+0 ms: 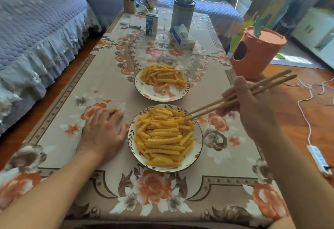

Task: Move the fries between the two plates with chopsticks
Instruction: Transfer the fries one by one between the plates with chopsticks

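Observation:
Two white patterned plates stand on the flowered tablecloth. The near plate [197,139] is heaped with crinkle-cut fries [163,136]. The far plate [159,96] holds a smaller pile of fries [163,75] on its far half. My right hand [253,106] grips a pair of wooden chopsticks [235,96], whose tips rest among the fries at the near plate's upper right. My left hand [104,129] lies flat on the cloth just left of the near plate, its thumb close to the rim.
Farther back on the table are a milk carton [151,24], a tall tin [182,14], a tissue pack [182,37], a mug [149,1] and keys [131,27]. An orange bin [256,53] stands at the right edge. A white power strip [319,160] lies on the floor. A sofa [36,30] runs along the left.

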Action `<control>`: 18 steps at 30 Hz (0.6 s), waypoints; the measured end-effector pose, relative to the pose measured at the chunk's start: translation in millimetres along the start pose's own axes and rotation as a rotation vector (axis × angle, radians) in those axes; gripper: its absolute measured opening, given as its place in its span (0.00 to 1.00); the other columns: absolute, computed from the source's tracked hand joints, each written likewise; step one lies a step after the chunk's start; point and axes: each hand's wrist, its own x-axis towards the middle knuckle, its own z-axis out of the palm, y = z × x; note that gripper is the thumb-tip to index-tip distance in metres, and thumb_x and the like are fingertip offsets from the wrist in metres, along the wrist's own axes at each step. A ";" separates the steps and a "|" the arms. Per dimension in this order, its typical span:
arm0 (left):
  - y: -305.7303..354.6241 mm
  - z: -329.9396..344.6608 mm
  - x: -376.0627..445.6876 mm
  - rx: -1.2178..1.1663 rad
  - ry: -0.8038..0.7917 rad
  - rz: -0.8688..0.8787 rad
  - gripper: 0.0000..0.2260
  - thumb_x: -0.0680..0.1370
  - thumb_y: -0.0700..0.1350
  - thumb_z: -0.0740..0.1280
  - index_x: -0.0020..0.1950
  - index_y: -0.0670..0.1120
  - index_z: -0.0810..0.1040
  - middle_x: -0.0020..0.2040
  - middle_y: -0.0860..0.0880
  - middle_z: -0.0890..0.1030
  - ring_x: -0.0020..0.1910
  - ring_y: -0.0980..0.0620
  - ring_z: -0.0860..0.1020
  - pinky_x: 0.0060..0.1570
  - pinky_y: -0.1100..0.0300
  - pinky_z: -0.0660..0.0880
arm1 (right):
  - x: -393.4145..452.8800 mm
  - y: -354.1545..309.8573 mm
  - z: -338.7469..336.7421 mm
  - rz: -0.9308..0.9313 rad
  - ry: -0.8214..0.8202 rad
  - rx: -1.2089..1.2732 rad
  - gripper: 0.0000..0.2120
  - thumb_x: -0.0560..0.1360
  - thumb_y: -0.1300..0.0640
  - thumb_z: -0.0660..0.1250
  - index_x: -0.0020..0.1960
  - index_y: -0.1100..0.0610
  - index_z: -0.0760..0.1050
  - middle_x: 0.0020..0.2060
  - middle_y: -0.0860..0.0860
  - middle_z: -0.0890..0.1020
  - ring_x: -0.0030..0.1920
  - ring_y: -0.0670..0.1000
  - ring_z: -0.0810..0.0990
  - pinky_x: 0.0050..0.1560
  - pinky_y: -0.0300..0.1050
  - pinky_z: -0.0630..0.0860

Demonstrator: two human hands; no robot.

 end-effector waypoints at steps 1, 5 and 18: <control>1.0 -0.2 -0.2 0.001 -0.005 -0.004 0.25 0.79 0.60 0.54 0.72 0.53 0.73 0.72 0.47 0.72 0.74 0.45 0.65 0.75 0.43 0.60 | -6.8 2.8 -7.5 0.004 0.004 -0.023 0.23 0.85 0.52 0.58 0.42 0.69 0.77 0.26 0.58 0.81 0.25 0.56 0.82 0.29 0.46 0.82; 2.0 -0.4 -2.0 0.008 -0.004 -0.008 0.22 0.82 0.57 0.58 0.73 0.51 0.73 0.73 0.47 0.72 0.74 0.44 0.65 0.75 0.43 0.61 | -12.7 12.5 -21.7 -0.007 -0.030 -0.082 0.23 0.85 0.51 0.58 0.42 0.68 0.77 0.26 0.56 0.82 0.25 0.56 0.82 0.30 0.48 0.81; 3.6 -0.3 0.3 0.015 0.012 -0.001 0.27 0.78 0.60 0.55 0.72 0.50 0.75 0.71 0.47 0.73 0.72 0.44 0.66 0.73 0.43 0.63 | 1.6 24.1 -38.7 -0.026 0.020 0.036 0.21 0.85 0.53 0.60 0.44 0.68 0.78 0.26 0.59 0.79 0.26 0.59 0.81 0.29 0.49 0.81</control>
